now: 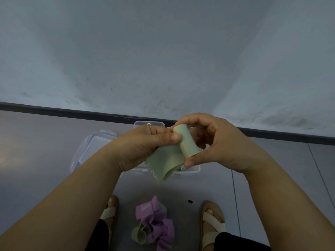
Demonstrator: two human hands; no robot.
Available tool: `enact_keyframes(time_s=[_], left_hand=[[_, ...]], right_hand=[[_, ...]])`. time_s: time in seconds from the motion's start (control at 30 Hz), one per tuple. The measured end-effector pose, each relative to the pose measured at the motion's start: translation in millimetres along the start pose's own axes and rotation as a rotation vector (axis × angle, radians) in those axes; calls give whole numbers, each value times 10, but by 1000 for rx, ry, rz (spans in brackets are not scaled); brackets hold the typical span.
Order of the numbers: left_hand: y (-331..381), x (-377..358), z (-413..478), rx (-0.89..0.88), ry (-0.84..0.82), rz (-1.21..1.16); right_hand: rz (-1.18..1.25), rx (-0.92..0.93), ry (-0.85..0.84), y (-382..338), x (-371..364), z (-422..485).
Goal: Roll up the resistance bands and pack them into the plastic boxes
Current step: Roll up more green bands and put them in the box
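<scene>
Green band (169,159) pinched in left hand (137,146) and right hand (219,145) above clear box (193,170); contents unclear.

the person wears flat sandals: the left sandal (111,211) and the right sandal (213,222) each have a tan sole and wide cream straps crossing over the foot, with the toes showing. black fabric (241,241) covers the legs. the left hand (143,144) and the right hand (219,142) have short, plain nails.
</scene>
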State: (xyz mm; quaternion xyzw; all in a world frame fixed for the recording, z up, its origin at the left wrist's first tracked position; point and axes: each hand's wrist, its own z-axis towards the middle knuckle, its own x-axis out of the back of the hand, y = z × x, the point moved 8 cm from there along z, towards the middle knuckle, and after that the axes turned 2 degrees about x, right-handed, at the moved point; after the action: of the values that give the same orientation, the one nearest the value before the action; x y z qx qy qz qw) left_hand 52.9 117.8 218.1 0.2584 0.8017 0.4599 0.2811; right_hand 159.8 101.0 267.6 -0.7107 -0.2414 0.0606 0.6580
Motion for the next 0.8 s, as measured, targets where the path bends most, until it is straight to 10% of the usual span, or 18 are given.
enact_keyframes(time_s=[0.57, 0.8], left_hand=[[-89, 135, -7, 155, 240, 295], [-43, 146, -7, 65, 213, 121]], right_hand=[[-586, -26, -27, 129, -56, 50], [-216, -95, 3, 158, -18, 50]])
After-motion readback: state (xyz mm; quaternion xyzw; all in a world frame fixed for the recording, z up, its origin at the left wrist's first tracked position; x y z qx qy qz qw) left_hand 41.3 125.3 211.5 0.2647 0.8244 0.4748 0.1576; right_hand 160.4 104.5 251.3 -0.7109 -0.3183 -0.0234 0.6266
